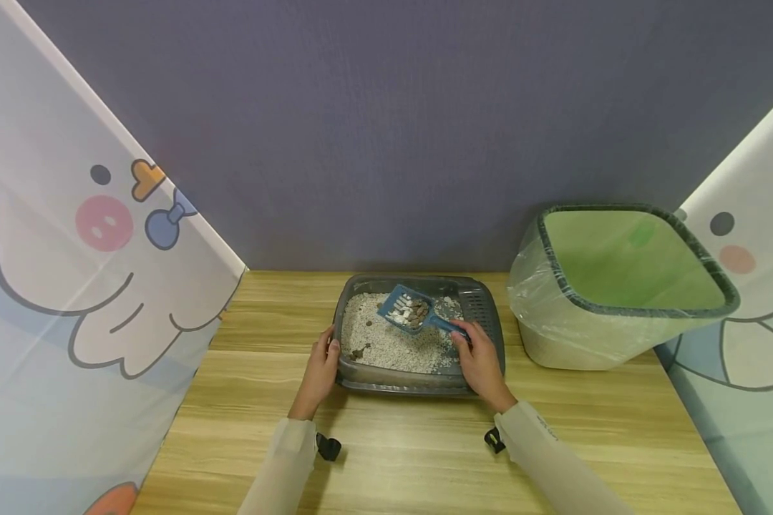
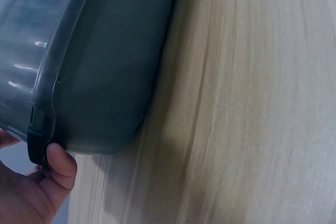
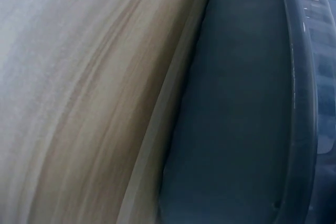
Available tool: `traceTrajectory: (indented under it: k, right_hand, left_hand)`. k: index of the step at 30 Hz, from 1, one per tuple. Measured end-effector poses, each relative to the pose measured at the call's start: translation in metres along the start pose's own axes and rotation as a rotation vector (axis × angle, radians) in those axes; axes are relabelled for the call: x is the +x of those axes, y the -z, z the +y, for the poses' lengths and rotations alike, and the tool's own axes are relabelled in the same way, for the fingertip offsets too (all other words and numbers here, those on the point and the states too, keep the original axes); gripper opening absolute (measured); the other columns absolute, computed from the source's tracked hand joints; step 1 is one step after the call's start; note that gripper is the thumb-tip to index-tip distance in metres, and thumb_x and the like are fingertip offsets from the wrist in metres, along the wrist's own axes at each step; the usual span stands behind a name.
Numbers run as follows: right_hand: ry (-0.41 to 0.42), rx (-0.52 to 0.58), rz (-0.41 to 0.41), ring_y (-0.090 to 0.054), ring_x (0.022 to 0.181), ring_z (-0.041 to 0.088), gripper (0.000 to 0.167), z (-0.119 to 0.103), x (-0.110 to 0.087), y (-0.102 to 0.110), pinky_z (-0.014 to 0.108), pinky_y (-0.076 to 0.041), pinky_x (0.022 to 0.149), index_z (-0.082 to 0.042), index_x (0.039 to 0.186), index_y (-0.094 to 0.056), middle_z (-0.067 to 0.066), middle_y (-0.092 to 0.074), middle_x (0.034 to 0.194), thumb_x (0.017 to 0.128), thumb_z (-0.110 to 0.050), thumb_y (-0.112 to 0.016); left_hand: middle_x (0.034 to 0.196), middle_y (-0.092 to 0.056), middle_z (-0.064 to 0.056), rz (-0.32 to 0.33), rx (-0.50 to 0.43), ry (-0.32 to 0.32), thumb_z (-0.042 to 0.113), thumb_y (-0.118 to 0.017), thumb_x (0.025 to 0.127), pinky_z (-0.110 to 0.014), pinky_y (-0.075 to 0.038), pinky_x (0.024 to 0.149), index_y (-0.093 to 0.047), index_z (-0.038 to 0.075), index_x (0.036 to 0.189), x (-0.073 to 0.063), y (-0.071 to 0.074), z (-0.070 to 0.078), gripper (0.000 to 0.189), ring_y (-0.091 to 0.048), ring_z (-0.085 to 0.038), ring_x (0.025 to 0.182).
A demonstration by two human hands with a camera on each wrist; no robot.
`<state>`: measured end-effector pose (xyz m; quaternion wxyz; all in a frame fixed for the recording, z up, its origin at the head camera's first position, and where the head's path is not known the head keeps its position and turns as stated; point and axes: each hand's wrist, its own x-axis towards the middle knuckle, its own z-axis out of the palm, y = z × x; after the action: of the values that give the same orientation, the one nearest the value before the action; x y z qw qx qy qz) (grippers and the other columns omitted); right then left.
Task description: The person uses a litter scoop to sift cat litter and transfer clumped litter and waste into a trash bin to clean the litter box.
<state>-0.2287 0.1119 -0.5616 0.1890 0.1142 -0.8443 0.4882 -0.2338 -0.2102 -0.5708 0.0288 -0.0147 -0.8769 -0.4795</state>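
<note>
A dark grey litter box (image 1: 399, 383) holding pale granular litter (image 1: 386, 354) stands on the wooden table. My left hand (image 1: 320, 368) grips its left rim; the left wrist view shows the thumb (image 2: 62, 161) on the outside of the rim's corner. In my right hand (image 1: 479, 361) is the handle of a blue litter scoop (image 1: 434, 321), held over the litter. White and brown clumps (image 1: 409, 312) lie in the scoop's slotted head. A few dark clumps (image 1: 358, 352) rest on the litter at the left. The right wrist view shows the box's outer wall (image 3: 231, 108), not the hand.
To the right of the box stands a waste bin (image 1: 567, 336) with a dark rim, a clear plastic liner and a green inside. A grey wall panel (image 1: 386, 143) rises behind the table (image 1: 412, 458). Printed cartoon sheets (image 1: 58, 286) flank both sides.
</note>
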Motion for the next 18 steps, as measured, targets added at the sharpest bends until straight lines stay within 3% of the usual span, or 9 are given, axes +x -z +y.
traceTrajectory:
  k: [7, 15, 18]
  right_hand:
    - [0.001, -0.012, 0.011, -0.042, 0.053, 0.011, 0.026, 0.0011, -0.0001, -0.0009, 0.029, -0.039, 0.051, -0.007, 0.119, -0.063, 0.005, -0.059, 0.083, 0.099, -0.02, -0.051]
    - [0.044, -0.047, 0.063, -0.052, 0.065, 0.012, 0.024, 0.0015, 0.0019, -0.003, 0.036, -0.043, 0.061, -0.002, 0.11, -0.068, 0.008, -0.067, 0.096, 0.099, -0.017, -0.053]
    - [0.038, -0.035, 0.067, -0.05, 0.06, 0.012, 0.023, 0.0011, 0.0014, -0.0028, 0.034, -0.042, 0.058, -0.002, 0.109, -0.069, 0.007, -0.067, 0.091, 0.098, -0.015, -0.054]
  left_hand:
    - [0.112, -0.048, -0.02, -0.008, 0.007, 0.013, 0.041, -0.029, 0.104, -0.046, -0.044, 0.075, -0.03, 0.011, 0.148, 0.0005, -0.0004, -0.0006, 0.053, -0.052, -0.029, 0.093]
    - [0.118, -0.046, -0.022, -0.019, 0.003, 0.023, 0.042, -0.028, 0.104, -0.049, -0.043, 0.079, -0.029, 0.014, 0.149, -0.0001, -0.0001, -0.0004, 0.053, -0.051, -0.032, 0.099]
    - [0.12, -0.045, -0.022, -0.023, -0.001, 0.024, 0.043, -0.028, 0.103, -0.051, -0.043, 0.081, -0.028, 0.014, 0.149, -0.0006, 0.0001, -0.0007, 0.054, -0.051, -0.033, 0.1]
